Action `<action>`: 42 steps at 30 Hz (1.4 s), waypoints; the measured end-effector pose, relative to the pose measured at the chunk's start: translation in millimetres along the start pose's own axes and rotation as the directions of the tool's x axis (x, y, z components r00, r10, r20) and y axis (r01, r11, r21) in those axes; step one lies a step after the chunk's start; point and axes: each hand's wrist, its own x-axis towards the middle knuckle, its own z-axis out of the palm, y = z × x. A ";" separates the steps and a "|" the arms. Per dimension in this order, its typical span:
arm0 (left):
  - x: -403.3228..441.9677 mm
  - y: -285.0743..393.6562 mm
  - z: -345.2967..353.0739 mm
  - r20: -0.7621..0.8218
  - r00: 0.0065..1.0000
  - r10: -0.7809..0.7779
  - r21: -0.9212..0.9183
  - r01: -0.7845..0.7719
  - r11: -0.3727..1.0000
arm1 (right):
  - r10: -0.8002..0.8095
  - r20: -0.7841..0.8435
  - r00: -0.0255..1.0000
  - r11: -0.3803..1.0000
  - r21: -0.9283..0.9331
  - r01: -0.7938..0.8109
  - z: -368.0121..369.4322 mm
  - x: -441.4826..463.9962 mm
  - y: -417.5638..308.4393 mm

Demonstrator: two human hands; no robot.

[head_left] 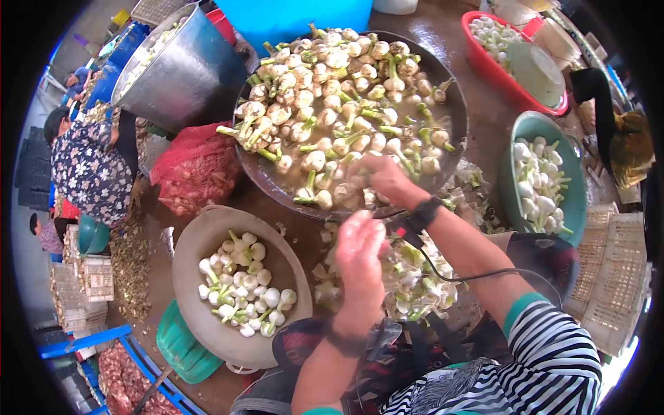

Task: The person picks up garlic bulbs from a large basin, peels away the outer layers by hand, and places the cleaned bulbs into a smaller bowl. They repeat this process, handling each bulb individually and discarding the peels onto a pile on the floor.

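Observation:
A wide dark pan (459,138) holds murky water and a heap of dirty garlic bulbs (304,90) with short green stems. My right hand (391,181) reaches over its near side, fingers down among the bulbs; blur and bulbs hide whether they grip one. Just at the near rim is my left hand (361,259), its fingers stretched upward and nothing visible in it. Below my hands lies a pile of stripped garlic skins (422,283). Clean white garlic bulbs (252,283) sit in a grey basin (197,249) at the lower left.
A green basin (510,190) of white bulbs stands at right, with a red tub (477,66) behind it. A red mesh sack (197,169) and a large metal pot (183,76) are at left. One person (93,162) works farther left. A cable hangs from my right wrist.

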 end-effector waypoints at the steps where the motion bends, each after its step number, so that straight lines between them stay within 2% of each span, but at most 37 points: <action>1: -0.2 -3.1 -2.0 -0.028 0.997 0.073 0.033 -0.072 0.997 | 0.059 0.019 0.998 0.996 0.072 -0.060 -16.3 -14.1 -24.0; 2: -0.2 -6.0 -3.3 -0.054 0.988 0.147 0.067 -0.143 0.987 | 0.114 0.039 0.993 0.982 0.144 -0.119 -30.5 -30.1 -52.7; 3: -1.0 -3.5 -2.2 -0.031 0.990 0.139 0.027 -0.138 0.990 | 0.166 0.062 0.984 0.960 0.220 -0.176 -40.0 -44.8 -67.3; 4: -0.9 -7.9 -2.6 -0.060 0.991 0.123 0.071 -0.119 0.990 | 0.115 0.093 0.989 0.957 0.256 -0.135 -47.1 -56.0 -67.1; 5: -0.7 -11.0 -4.7 0.059 0.992 0.115 0.028 -0.117 0.993 | 0.109 0.141 0.984 0.880 0.447 -0.161 -46.8 -67.4 -69.7; 6: -1.4 -11.2 -5.5 0.183 0.977 0.111 -0.016 -0.110 0.994 | 0.133 0.134 0.982 0.840 0.510 -0.184 -44.9 -79.5 -80.0; 7: -5.0 -8.7 -6.1 0.210 0.977 0.045 -0.005 -0.045 0.999 | 0.158 0.128 0.979 0.796 0.570 -0.203 -43.4 -90.9 -89.9; 8: -8.8 -7.6 -4.2 0.260 0.965 -0.023 0.008 0.021 1.000 | 0.151 0.075 0.986 0.848 0.503 -0.168 -45.0 -97.1 -87.1; 9: -9.3 -13.6 -1.0 0.215 0.975 0.060 0.033 -0.068 0.997 | 0.199 0.017 0.980 0.810 0.560 -0.175 -44.1 -104.4 -89.4; 10: -8.7 -22.8 0.5 0.172 0.966 0.191 0.109 -0.211 0.971 | 0.313 -0.062 0.948 0.745 0.635 -0.205 -39.0 -108.8 -75.9; 11: -5.8 -27.2 3.2 0.200 0.925 0.323 0.264 -0.368 0.892 | 0.255 -0.127 0.958 0.854 0.494 -0.162 -42.5 -116.4 -89.3; 12: -16.7 -20.0 9.2 0.305 0.798 0.519 0.458 -0.601 0.655 | 0.170 -0.280 0.945 0.981 -0.039 -0.188 -36.9 -128.7 -115.9; 13: -22.7 -19.0 17.3 0.337 0.786 0.518 0.390 -0.618 0.683 | 0.170 -0.318 0.933 0.980 0.156 -0.125 -27.7 -135.4 -124.8; 14: -31.1 -16.8 21.2 0.283 0.818 0.500 0.473 -0.573 0.670 | 0.116 -0.385 0.915 0.976 0.216 -0.032 -11.7 -134.4 -114.4; 15: -20.7 -25.4 13.2 0.304 0.828 0.472 0.459 -0.561 0.689 | 0.077 -0.404 0.911 0.995 0.088 -0.045 -14.7 -141.3 -119.9; 16: -16.2 -30.7 10.9 0.340 0.828 0.446 0.337 -0.550 0.764 | 0.068 -0.411 0.909 0.994 0.105 -0.028 -16.0 -145.0 -120.8; 19: -8.2 -38.0 -1.5 0.442 0.839 0.318 0.298 -0.472 0.830 | 0.018 -0.293 0.956 0.989 0.148 0.027 -33.1 -159.4 -121.1; 20: -13.5 -35.1 3.8 0.446 0.845 0.295 0.287 -0.447 0.847 | -0.078 -0.276 0.958 0.992 0.073 0.101 -38.5 -162.2 -117.8; 22: -28.6 -30.0 14.9 0.406 0.888 0.217 0.243 -0.333 0.911 | -0.114 -0.200 0.973 0.992 0.019 0.121 -50.3 -166.5 -113.6; 25: -27.5 -32.2 11.1 0.475 0.872 0.120 0.222 -0.251 0.942 | -0.242 -0.139 0.960 0.970 -0.016 0.242 -54.5 -160.7 -88.3; 28: -44.0 -20.3 25.0 0.483 0.874 0.057 0.210 -0.179 0.961 | -0.147 0.039 0.988 0.989 -0.025 0.148 -74.5 -175.3 -112.9; 29: -45.1 -18.8 26.9 0.477 0.879 0.021 0.217 -0.142 0.966 | -0.237 0.015 0.971 0.971 0.027 0.236 -72.6 -174.1 -107.2; 32: -50.2 -11.2 25.0 0.563 0.826 -0.018 0.300 -0.183 0.936 | -0.340 0.002 0.940 0.940 0.036 0.340 -75.9 -176.5 -96.0; 35: -47.5 -13.8 27.5 0.547 0.833 -0.083 0.288 -0.094 0.953 | -0.174 -0.027 0.984 0.981 -0.096 0.170 -77.6 -181.6 -104.7; 38: -47.6 -15.6 35.1 0.517 0.855 -0.046 0.140 -0.032 0.990 | -0.205 -0.088 0.975 0.977 -0.074 0.199 -80.5 -183.6 -102.8; 39: -46.1 -19.1 36.0 0.476 0.869 0.134 0.366 -0.335 0.868 | -0.223 -0.206 0.953 0.973 -0.103 0.206 -75.5 -183.4 -97.3; 40: -43.6 -24.1 35.2 0.481 0.819 0.314 0.561 -0.563 0.608 | -0.112 -0.219 0.969 0.986 0.099 0.136 -73.8 -184.2 -94.4; 41: -42.7 -26.6 36.4 0.530 0.710 0.463 0.690 -0.679 0.252 | -0.001 -0.210 0.978 0.953 0.296 0.065 -74.0 -186.1 -97.0; 42: -42.8 -26.5 37.1 0.536 0.715 0.450 0.687 -0.678 0.260 | 0.106 -0.184 0.977 0.877 0.480 -0.005 -74.5 -187.9 -97.1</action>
